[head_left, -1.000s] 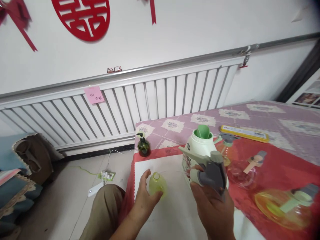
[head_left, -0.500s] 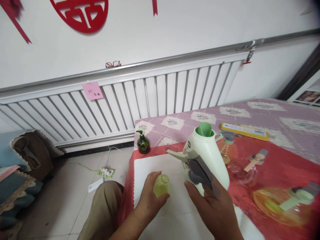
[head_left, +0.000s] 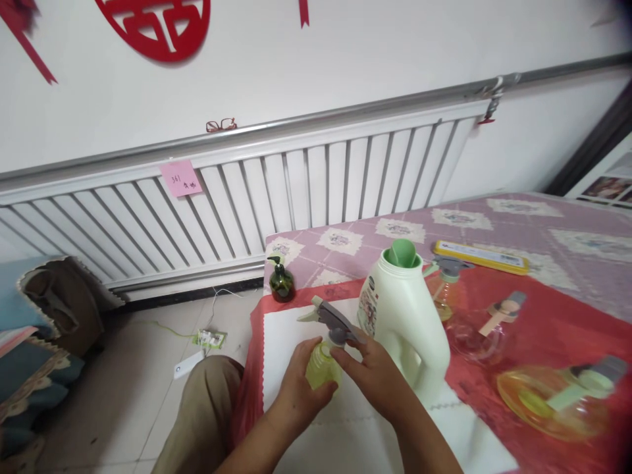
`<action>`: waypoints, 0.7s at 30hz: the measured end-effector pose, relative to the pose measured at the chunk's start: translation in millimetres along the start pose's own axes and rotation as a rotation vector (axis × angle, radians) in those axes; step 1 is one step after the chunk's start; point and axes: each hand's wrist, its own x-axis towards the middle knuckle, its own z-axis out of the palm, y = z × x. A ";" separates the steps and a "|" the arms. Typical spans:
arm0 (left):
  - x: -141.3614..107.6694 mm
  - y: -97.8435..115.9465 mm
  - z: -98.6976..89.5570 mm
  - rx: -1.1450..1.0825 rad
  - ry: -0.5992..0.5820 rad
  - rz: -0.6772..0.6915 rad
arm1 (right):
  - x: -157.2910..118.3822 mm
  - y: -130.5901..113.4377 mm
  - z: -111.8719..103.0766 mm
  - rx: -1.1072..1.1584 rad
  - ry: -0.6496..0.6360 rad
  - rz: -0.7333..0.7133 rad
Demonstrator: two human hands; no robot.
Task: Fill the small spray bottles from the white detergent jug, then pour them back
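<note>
My left hand is wrapped round a small yellow-green clear bottle with a threaded neck, held upright over the white cloth. In my right hand is a grey and pale-green trigger spray head, its nozzle pointing left. The collar of the spray head is right at the bottle's mouth; whether it is threaded on I cannot tell. Just right of my hands stands a large pale-green jug with a green cup set in its mouth.
A dark green pump bottle stands at the table's left corner. On the red cloth to the right are several spray bottles, one an orange bottle lying down. A yellow flat box lies behind them. A white radiator lines the wall.
My right hand has moved left and down with the spray head, from in front of the jug to the mouth of the bottle. My left hand keeps its hold in nearly the same place.
</note>
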 end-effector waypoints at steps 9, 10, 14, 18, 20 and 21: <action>0.4 -1.5 -3.6 -0.039 -0.031 0.016 | 1.6 0.4 10.2 0.090 -0.086 0.004; 0.4 -1.1 -3.5 -0.035 -0.032 0.012 | 1.6 0.0 10.5 0.083 -0.098 -0.003; 0.8 1.0 -3.4 0.005 -0.019 0.007 | 2.0 -0.8 11.5 0.044 -0.117 -0.044; 1.6 3.7 -4.9 0.005 -0.043 0.010 | 2.5 0.4 12.4 0.033 -0.113 -0.077; 1.4 4.7 -5.5 -0.011 -0.050 0.007 | 3.1 1.0 12.7 0.025 -0.107 -0.079; 1.1 5.1 -5.7 -0.021 -0.048 0.002 | 3.4 1.1 12.9 0.020 -0.103 -0.078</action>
